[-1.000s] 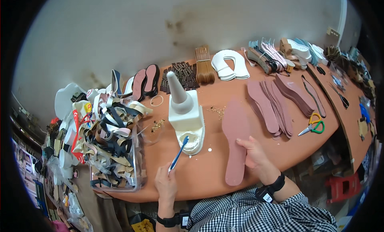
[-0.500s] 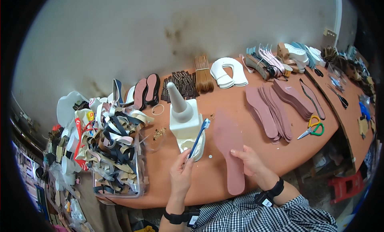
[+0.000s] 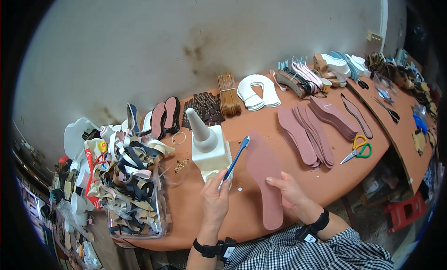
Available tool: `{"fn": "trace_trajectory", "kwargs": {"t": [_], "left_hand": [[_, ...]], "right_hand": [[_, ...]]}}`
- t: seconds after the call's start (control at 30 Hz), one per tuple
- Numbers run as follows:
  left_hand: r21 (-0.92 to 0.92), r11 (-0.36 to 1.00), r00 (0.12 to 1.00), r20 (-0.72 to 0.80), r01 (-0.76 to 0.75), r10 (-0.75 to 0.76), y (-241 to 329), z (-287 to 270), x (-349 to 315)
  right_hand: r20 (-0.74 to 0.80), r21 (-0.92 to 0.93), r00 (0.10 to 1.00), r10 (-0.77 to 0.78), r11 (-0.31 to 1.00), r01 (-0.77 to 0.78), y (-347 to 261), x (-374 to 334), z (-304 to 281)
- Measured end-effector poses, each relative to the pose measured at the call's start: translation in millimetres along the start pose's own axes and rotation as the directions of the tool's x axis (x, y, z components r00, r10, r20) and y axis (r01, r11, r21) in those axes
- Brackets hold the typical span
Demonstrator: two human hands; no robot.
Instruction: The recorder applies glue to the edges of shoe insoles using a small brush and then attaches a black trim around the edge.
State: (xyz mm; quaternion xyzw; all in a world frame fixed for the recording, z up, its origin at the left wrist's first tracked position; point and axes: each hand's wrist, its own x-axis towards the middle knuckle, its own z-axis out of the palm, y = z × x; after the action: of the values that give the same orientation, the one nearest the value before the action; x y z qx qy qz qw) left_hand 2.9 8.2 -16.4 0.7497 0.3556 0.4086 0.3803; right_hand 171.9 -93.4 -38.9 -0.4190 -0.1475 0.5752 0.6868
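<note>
My left hand (image 3: 215,200) is closed around the handle of a blue toothbrush (image 3: 236,159), its bristle head up. The bristles are beside the upper left edge of a pink insole (image 3: 263,170); I cannot tell whether they touch it. My right hand (image 3: 289,192) grips the insole at its narrow middle, thumb on top, with the wide end pointing away from me. Just beyond my left hand stands a white glue pot (image 3: 212,149) with a tall grey-white cone; its near part is partly hidden by that hand.
Stacks of pink insoles (image 3: 298,142) lie at right, near scissors with yellow and green handles (image 3: 356,151). A clear bin (image 3: 163,226) heaped with strap scraps stands at left. Along the wall are brown strips (image 3: 228,95), white U-shaped pieces (image 3: 247,98) and black-edged soles (image 3: 171,114).
The toothbrush head has moved slightly right and up, closer to the insole's edge. My left hand now covers more of the pot's near part. The whole view has shifted a little.
</note>
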Motion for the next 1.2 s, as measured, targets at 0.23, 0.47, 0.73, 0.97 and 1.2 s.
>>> {"fn": "trace_trajectory", "kwargs": {"t": [0.23,0.47,0.73,0.97,1.2], "left_hand": [[-0.062,0.998,0.999,-0.039,-0.014,0.012,-18.4,10.3,-5.6],[-0.106,0.993,0.998,-0.008,0.057,-0.058,-15.6,15.0,-16.0],[-0.094,0.995,1.0,-0.018,0.022,-0.024,-19.6,15.8,-31.2],[-0.092,0.993,0.997,0.023,0.08,-0.078,-22.5,13.7,-43.3],[-0.095,0.993,0.996,0.06,0.073,-0.067,-24.1,18.3,-52.2]], "right_hand": [[-0.005,0.004,1.0,-0.011,1.0,0.011,-3.9,0.8,2.9],[-0.044,0.009,0.997,-0.062,0.998,0.063,-6.6,2.6,3.8],[-0.078,0.033,0.996,-0.053,0.998,0.056,-8.2,7.9,3.7],[-0.08,0.053,0.996,-0.035,0.998,0.04,-10.6,17.4,6.0],[-0.067,0.085,0.996,-0.057,0.994,0.063,-10.8,29.6,2.1]]}}
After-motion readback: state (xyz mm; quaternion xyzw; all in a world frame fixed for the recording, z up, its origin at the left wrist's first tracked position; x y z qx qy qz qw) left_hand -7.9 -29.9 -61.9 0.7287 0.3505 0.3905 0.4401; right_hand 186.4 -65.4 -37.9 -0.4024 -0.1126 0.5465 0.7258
